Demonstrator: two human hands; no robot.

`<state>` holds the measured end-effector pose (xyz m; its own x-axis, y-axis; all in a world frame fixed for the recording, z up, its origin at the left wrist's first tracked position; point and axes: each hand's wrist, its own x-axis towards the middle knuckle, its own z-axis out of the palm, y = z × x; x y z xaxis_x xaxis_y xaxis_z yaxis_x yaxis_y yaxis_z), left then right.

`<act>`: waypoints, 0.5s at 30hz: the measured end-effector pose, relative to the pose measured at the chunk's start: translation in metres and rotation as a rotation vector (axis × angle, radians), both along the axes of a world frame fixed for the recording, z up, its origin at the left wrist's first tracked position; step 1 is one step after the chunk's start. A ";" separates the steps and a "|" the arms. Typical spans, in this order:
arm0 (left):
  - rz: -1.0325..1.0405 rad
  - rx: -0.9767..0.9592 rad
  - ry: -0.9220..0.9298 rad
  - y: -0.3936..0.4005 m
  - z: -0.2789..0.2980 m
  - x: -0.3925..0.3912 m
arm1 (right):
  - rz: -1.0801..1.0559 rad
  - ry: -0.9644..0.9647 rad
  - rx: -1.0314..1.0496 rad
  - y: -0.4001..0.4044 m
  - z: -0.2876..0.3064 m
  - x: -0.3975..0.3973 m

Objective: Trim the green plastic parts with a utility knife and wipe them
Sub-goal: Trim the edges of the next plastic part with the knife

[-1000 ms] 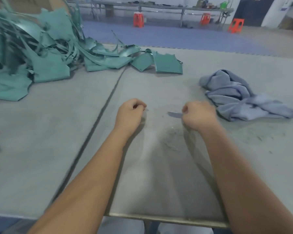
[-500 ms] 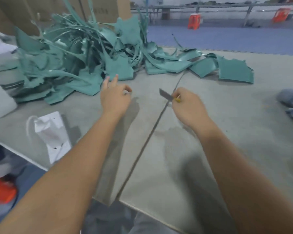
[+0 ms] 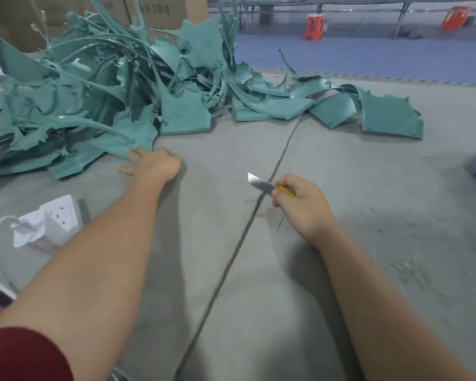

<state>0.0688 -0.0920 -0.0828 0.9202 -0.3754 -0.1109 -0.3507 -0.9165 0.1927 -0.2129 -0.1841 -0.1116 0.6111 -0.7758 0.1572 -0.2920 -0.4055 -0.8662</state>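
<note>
Reach decides it: the left hand (image 3: pixel 151 165), fingers extended, touches the near edge of the green plastic parts (image 3: pixel 116 105) heaped far-left on the desk (image 3: pixel 341 243), while the right hand (image 3: pixel 300 204), well apart, grips the utility knife (image 3: pixel 261 184).

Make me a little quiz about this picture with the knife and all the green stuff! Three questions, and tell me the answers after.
1. True or false: the right hand grips the utility knife.
2. Multiple choice: what does the left hand reach to?
A. the white power strip
B. the edge of the pile of green plastic parts
C. the orange stool
3. Fill the gap: the knife's bare blade points toward the person's ____ side.

Key
1. True: its fingers curl round the yellow handle.
2. B: the fingertips are at a green piece on the gray table.
3. left
</note>
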 end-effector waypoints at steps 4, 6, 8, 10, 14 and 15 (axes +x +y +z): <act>-0.124 0.039 -0.076 -0.012 -0.005 -0.022 | -0.005 -0.062 0.052 -0.001 0.000 0.000; -0.205 0.013 -0.146 -0.011 -0.005 -0.027 | 0.004 -0.088 0.060 0.000 -0.001 -0.004; -0.231 -0.032 -0.230 -0.007 0.001 -0.018 | 0.026 -0.112 0.076 0.001 0.000 -0.007; -0.212 -0.100 -0.272 -0.001 0.007 -0.002 | 0.037 -0.152 0.121 0.000 0.000 -0.009; -0.312 -0.291 -0.222 -0.017 0.009 0.016 | 0.018 -0.173 0.116 -0.001 -0.001 -0.006; -0.308 -0.378 -0.150 -0.028 0.008 0.016 | 0.018 -0.162 0.096 -0.001 -0.001 -0.006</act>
